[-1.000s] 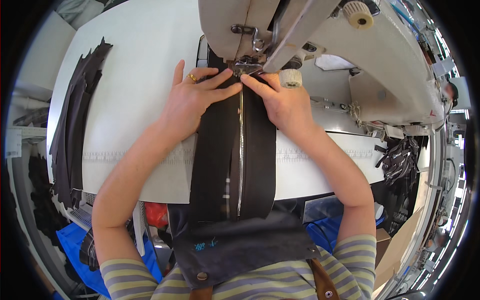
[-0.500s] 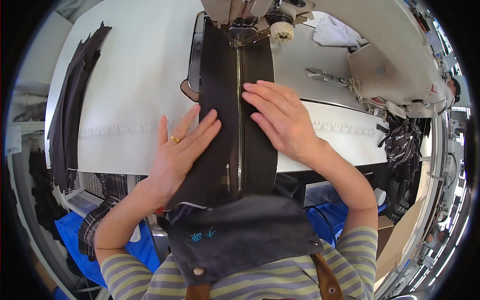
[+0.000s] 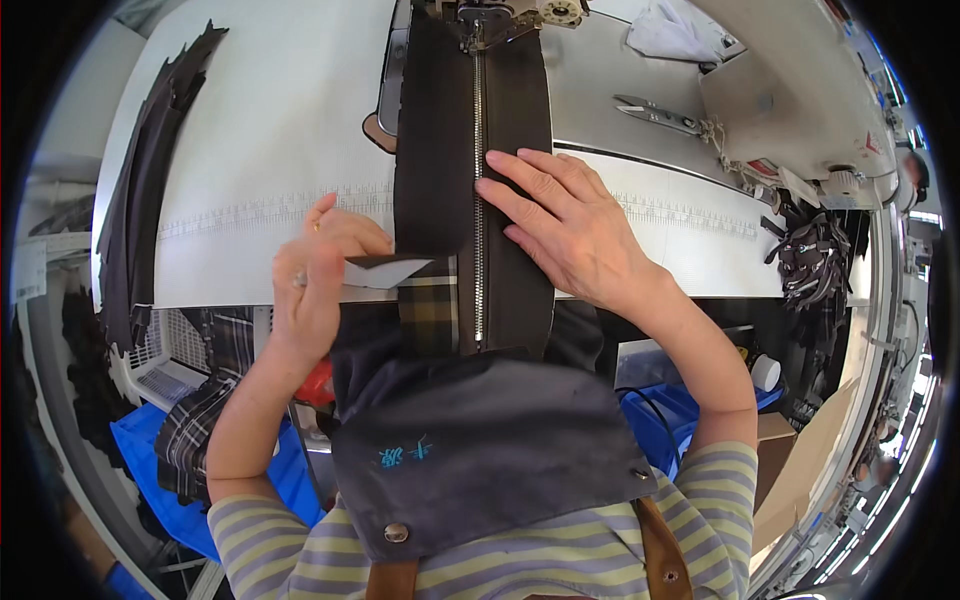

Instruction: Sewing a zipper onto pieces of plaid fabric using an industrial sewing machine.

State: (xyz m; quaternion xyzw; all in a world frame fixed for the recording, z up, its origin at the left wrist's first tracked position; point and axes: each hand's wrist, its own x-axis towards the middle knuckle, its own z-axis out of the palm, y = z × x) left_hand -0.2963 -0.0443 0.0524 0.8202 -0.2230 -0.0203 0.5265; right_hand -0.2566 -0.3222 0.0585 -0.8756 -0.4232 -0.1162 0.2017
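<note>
Change: a second ago both hands were up at the presser foot (image 3: 475, 40); half a second ago they had come back near, the left lying flat on the work. Now the left hand (image 3: 312, 285) has lifted the near-left part of the dark fabric panel (image 3: 432, 160), baring a pale underside and plaid fabric (image 3: 428, 312) beneath. Left grip looks pinched on the turned-back edge; contact partly hidden. Right grip released: right hand (image 3: 580, 235) rests flat, fingertips at the metal zip (image 3: 479, 210), just right of it.

Panel location: mid-counter (image 3: 260, 265), running near to far, far end at the foot, near end by the apron (image 3: 490, 430).

Meaning, my read: handling layers between stitching runs, right hand steadying the zip side.
</note>
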